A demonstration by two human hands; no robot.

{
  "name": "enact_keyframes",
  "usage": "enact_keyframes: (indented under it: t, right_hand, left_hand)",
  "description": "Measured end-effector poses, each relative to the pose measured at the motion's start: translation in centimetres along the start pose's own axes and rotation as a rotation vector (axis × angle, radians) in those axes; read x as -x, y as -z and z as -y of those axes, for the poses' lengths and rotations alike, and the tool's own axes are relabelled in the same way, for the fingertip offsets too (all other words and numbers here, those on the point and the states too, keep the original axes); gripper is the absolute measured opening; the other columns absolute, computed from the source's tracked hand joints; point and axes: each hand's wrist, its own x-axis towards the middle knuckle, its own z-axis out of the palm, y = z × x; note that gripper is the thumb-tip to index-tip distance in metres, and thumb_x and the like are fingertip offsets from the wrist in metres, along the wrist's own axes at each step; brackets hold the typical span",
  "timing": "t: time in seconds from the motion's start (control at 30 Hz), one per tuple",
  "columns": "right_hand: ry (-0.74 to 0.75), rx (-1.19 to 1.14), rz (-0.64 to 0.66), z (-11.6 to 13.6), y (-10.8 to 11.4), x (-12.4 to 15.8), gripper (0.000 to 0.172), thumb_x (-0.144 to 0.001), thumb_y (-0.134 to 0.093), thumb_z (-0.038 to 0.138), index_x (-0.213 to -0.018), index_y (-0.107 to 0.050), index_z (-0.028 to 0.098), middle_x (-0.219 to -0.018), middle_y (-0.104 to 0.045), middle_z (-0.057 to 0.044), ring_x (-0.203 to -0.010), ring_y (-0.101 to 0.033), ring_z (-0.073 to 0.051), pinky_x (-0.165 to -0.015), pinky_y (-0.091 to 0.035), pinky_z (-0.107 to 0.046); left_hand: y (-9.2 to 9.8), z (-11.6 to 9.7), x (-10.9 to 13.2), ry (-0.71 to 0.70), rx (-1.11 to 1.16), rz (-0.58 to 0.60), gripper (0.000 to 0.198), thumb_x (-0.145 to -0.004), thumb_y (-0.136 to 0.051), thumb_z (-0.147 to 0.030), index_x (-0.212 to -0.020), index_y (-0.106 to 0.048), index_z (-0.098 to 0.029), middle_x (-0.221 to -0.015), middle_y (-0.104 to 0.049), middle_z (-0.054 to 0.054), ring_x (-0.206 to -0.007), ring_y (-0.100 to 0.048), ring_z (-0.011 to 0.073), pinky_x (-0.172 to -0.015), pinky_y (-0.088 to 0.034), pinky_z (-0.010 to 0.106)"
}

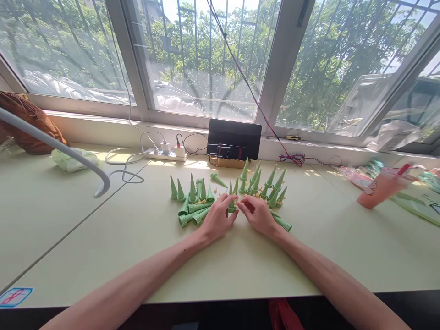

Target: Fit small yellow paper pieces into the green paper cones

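Several green plastic cones [192,192] stand and lie on the pale table [103,229], with small yellow pieces scattered among them. My left hand [218,217] and my right hand [258,214] meet in the middle of the pile. Both pinch around one green cone [232,206] that stands between their fingertips, with a small yellow piece at the fingers. More upright cones [264,183] stand just behind my right hand, and a few cones lie flat [189,215] to the left of my left hand.
A black device on a wooden block [233,140] stands against the windowsill behind the pile. A white power strip [166,154] with cables lies left of it. A pink cup with a straw [381,189] and packets sit at the right; a grey lamp arm [58,146] crosses the left.
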Motion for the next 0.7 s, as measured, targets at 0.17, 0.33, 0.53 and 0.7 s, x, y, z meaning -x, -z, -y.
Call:
enact_keyframes:
  t: [0.17, 0.33, 0.53, 0.7]
  right_hand:
    - [-0.01, 0.002, 0.0, -0.08, 0.0, -0.01, 0.025, -0.096, -0.052, 0.038, -0.083, -0.062, 0.019, -0.06, -0.053, 0.002, -0.053, -0.043, -0.012, -0.053, -0.037, -0.025]
    - [0.006, -0.011, 0.028, 0.04, -0.02, -0.03, 0.026, -0.097, -0.051, 0.037, -0.082, -0.062, 0.018, -0.061, -0.052, 0.002, -0.053, -0.042, -0.012, -0.054, -0.036, -0.025]
    - [-0.013, -0.006, 0.044, -0.08, -0.1, 0.02, 0.034, -0.098, -0.048, 0.04, -0.074, -0.059, 0.018, -0.059, -0.049, 0.002, -0.053, -0.04, -0.012, -0.052, -0.034, -0.025]
    - [-0.022, 0.017, 0.047, -0.57, -0.23, 0.02, 0.048, -0.1, -0.042, 0.046, -0.06, -0.047, 0.019, -0.054, -0.04, 0.004, -0.05, -0.033, -0.011, -0.049, -0.029, -0.024]
  left_hand:
    - [0.02, 0.0, -0.01, -0.005, -0.003, -0.002, 0.031, -0.086, -0.059, -0.018, -0.117, -0.058, -0.023, -0.108, -0.06, 0.003, -0.053, -0.053, 0.0048, -0.062, -0.05, 0.025]
    - [0.06, -0.29, -0.01, -0.009, 0.006, 0.021, 0.031, -0.086, -0.059, -0.018, -0.116, -0.058, -0.023, -0.105, -0.059, 0.002, -0.053, -0.051, 0.0047, -0.061, -0.049, 0.024]
    - [-0.02, -0.2, 0.11, -0.032, -0.004, 0.03, 0.03, -0.086, -0.058, -0.018, -0.116, -0.057, -0.024, -0.104, -0.059, 0.002, -0.052, -0.051, 0.0048, -0.062, -0.049, 0.025]
    - [-0.03, -0.22, 0.23, -0.043, 0.0, 0.046, 0.03, -0.087, -0.058, -0.019, -0.116, -0.056, -0.024, -0.103, -0.057, 0.002, -0.053, -0.051, 0.0049, -0.062, -0.049, 0.025]
